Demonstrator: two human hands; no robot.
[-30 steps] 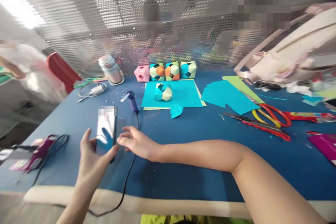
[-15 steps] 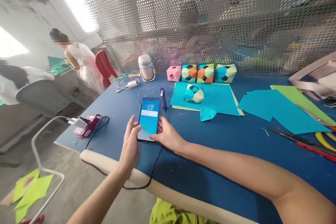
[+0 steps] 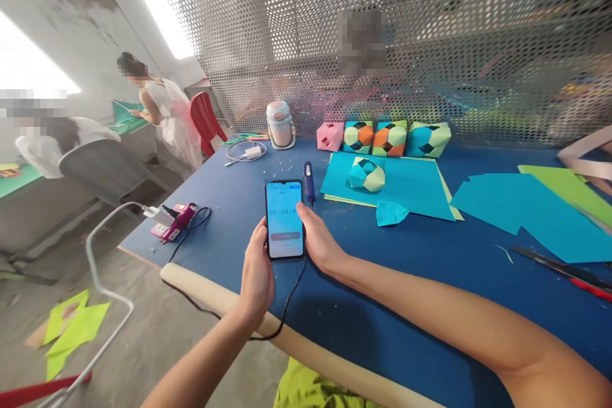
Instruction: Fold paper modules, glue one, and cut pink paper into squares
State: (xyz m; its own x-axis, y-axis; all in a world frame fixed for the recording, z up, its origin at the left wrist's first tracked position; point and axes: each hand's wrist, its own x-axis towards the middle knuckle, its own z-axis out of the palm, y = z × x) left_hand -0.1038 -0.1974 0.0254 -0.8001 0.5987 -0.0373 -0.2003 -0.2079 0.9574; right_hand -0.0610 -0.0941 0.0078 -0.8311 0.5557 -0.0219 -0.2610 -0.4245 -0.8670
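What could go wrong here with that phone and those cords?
The thumb of the right hand overlaps the edge of the phone, so a stray tap is possible. The black cord passes behind the left forearm and might snag. The white cable hangs off the table; someone could trip.

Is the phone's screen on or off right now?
On: the phone glows blue and shows digits, held between left hand and right hand.

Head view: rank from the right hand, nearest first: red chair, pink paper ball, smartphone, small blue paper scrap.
From the right hand:
1. Smartphone, touching it, on its left
2. Small blue paper scrap, ahead, to the right
3. Pink paper ball, farther ahead
4. Red chair, far left background
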